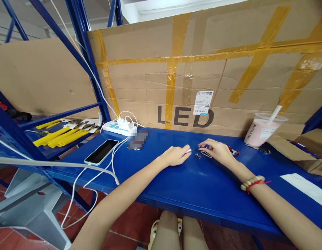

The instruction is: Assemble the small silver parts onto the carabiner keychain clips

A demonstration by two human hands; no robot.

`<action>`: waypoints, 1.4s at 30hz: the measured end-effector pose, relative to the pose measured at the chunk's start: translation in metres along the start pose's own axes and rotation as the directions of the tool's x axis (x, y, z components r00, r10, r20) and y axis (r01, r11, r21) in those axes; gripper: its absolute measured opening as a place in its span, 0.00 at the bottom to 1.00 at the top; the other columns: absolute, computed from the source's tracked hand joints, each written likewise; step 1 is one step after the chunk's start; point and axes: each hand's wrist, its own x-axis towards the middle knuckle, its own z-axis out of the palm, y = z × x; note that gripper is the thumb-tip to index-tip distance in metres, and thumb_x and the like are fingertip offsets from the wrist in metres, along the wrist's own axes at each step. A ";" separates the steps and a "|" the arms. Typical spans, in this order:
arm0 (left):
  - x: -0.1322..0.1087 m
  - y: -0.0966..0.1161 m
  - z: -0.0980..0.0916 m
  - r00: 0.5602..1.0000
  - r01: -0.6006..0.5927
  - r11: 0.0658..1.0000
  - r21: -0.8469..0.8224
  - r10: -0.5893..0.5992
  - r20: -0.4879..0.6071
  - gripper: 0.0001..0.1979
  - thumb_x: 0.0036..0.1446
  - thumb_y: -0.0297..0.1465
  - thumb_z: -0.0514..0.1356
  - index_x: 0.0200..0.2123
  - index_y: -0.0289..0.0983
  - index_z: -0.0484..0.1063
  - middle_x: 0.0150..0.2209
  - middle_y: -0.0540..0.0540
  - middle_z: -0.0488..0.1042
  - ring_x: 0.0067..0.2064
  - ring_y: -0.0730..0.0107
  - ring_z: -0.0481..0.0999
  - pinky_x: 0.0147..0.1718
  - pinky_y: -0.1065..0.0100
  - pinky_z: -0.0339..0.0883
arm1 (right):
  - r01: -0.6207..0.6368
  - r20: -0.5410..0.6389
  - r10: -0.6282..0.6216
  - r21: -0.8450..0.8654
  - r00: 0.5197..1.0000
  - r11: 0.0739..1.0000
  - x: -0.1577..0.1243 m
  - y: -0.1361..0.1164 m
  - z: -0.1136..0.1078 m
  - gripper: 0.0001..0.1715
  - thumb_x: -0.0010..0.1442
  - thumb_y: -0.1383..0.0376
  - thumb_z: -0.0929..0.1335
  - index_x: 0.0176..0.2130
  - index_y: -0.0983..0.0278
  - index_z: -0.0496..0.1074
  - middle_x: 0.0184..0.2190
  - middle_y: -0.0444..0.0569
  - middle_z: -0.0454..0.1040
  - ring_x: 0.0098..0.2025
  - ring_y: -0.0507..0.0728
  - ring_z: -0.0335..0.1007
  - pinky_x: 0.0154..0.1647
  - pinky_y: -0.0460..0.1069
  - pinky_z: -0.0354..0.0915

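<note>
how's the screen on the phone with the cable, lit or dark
Dark: the phone shows only black, with no lit icons or text. Powered off or merely asleep, I cannot tell.

Cardboard (140,86) reads "LED"; cup (262,131), "ALITTLE TEA".

Framed by blue metal shelving (77,15), walled with taped cardboard (140,90)
Floored in red tiles (132,222), furnished with a grey stool (44,212)

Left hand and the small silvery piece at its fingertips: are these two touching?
Touching. The head view shows the left hand closed around the small silvery piece, which pokes out between thumb and fingers.
</note>
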 end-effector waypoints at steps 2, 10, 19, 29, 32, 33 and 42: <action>0.001 0.001 0.002 1.000 -0.030 1.000 0.008 0.030 0.008 0.12 0.64 0.37 0.40 0.42 0.39 0.57 0.35 0.44 0.76 0.37 0.57 0.76 0.32 0.66 0.65 | 0.024 0.018 -0.024 0.006 1.000 1.000 0.000 0.001 0.001 0.16 0.59 0.53 0.62 0.34 0.58 0.74 0.35 0.45 0.75 0.25 0.51 0.69 0.23 0.46 0.62; 0.001 0.001 0.003 0.997 -0.076 0.997 0.034 0.076 0.012 0.14 0.65 0.39 0.39 0.42 0.38 0.57 0.34 0.44 0.76 0.37 0.57 0.77 0.29 0.67 0.64 | 0.105 0.059 -0.110 0.090 0.992 0.990 0.001 0.007 0.007 0.19 0.62 0.55 0.58 0.36 0.59 0.75 0.36 0.49 0.74 0.37 0.55 0.71 0.36 0.49 0.65; 0.002 0.002 0.000 0.997 -0.070 0.998 0.002 0.070 0.034 0.16 0.65 0.38 0.37 0.42 0.38 0.58 0.34 0.44 0.76 0.36 0.59 0.76 0.31 0.67 0.63 | 0.023 0.138 -0.043 0.145 0.990 0.989 0.001 -0.001 0.004 0.17 0.59 0.53 0.62 0.33 0.59 0.76 0.33 0.45 0.75 0.27 0.51 0.69 0.29 0.45 0.62; 0.001 0.001 -0.006 0.999 0.017 0.999 -0.033 -0.015 0.044 0.17 0.65 0.38 0.35 0.43 0.38 0.58 0.38 0.44 0.76 0.39 0.60 0.76 0.31 0.68 0.63 | -0.245 -0.059 0.238 -0.152 0.969 0.958 0.001 0.002 -0.021 0.17 0.60 0.55 0.60 0.36 0.57 0.76 0.38 0.43 0.77 0.34 0.53 0.72 0.28 0.45 0.59; 0.002 0.001 -0.005 0.999 0.018 0.999 -0.032 -0.017 0.031 0.17 0.65 0.38 0.35 0.43 0.39 0.58 0.38 0.44 0.76 0.38 0.59 0.76 0.31 0.68 0.64 | -0.335 -0.031 0.336 -0.210 0.941 0.918 0.000 0.010 -0.022 0.16 0.58 0.55 0.62 0.35 0.57 0.76 0.37 0.43 0.77 0.37 0.56 0.72 0.27 0.45 0.59; 0.002 0.001 -0.004 1.000 0.017 0.999 -0.028 -0.016 0.026 0.16 0.65 0.38 0.36 0.43 0.39 0.58 0.38 0.45 0.76 0.39 0.59 0.76 0.31 0.68 0.64 | -0.346 -0.002 0.354 -0.215 0.935 0.913 -0.001 0.013 -0.022 0.16 0.57 0.55 0.62 0.35 0.57 0.76 0.37 0.43 0.77 0.38 0.56 0.72 0.27 0.45 0.59; 0.003 -0.012 0.002 0.996 0.078 0.996 -0.033 -0.080 -0.040 0.16 0.65 0.39 0.38 0.42 0.40 0.60 0.37 0.45 0.76 0.40 0.60 0.76 0.34 0.67 0.65 | -0.444 0.200 0.444 -0.046 0.873 0.895 -0.001 0.012 -0.020 0.18 0.52 0.51 0.66 0.31 0.61 0.76 0.23 0.44 0.77 0.20 0.51 0.71 0.25 0.45 0.65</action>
